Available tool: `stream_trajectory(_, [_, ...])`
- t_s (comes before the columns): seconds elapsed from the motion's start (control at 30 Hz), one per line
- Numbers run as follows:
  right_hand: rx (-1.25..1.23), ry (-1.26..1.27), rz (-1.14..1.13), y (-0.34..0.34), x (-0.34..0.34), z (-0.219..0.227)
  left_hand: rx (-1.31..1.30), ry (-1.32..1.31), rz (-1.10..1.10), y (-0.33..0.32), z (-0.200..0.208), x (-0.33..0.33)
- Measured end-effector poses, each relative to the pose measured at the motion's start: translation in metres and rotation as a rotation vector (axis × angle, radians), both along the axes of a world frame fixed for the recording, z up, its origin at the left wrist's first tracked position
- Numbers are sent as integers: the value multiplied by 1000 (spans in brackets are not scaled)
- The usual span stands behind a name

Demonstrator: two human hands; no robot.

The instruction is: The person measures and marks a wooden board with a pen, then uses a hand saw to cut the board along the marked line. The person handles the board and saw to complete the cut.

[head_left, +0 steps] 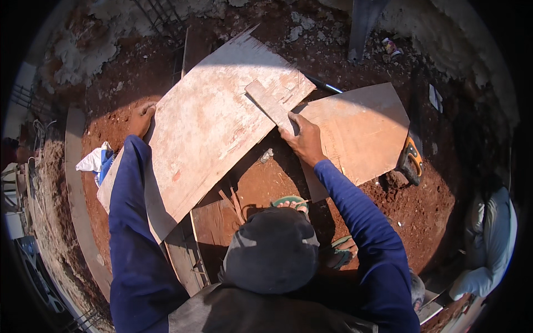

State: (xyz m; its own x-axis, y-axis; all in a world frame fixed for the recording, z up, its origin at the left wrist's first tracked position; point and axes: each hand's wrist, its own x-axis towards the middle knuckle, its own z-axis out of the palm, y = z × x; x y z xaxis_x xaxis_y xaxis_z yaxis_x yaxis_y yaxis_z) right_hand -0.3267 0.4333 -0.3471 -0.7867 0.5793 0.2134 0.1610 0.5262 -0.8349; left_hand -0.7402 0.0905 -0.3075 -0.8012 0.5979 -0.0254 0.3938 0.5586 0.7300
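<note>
A large, pale, worn plywood sheet (205, 127) lies tilted across the middle, with a splintered far corner. My left hand (142, 120) is closed on its left edge, fingers curled at the rim. In my right hand (304, 140) is the near end of a short flat wood strip (267, 104), my thumb on top of it. The strip lies over the sheet's right edge; its far end rests on the sheet's face. Beside my right hand is a smaller plywood piece (361, 127), partly in shadow. Some of my right fingers are hidden beneath the strip.
A handsaw with an orange and black handle (412, 161) lies by the smaller piece's right edge. Boards (214, 225) and thin wood slivers lie near my sandalled feet (292, 203). A white and blue bag (97, 161) sits at left on red soil. A metal post (363, 30) stands at the back.
</note>
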Motion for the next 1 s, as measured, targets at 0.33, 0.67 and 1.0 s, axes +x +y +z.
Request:
stream_trajectory(0.33, [150,-35,52,-8,-27,-8,-39,121,-14,-4,5,2])
stream_trajectory(0.67, [231,-82,9,2,-2,-21,-150,184,17,29,-2,37])
stream_trajectory(1.0, [215,-57,20,-7,-23,-22,-258,328,84,14,21,38])
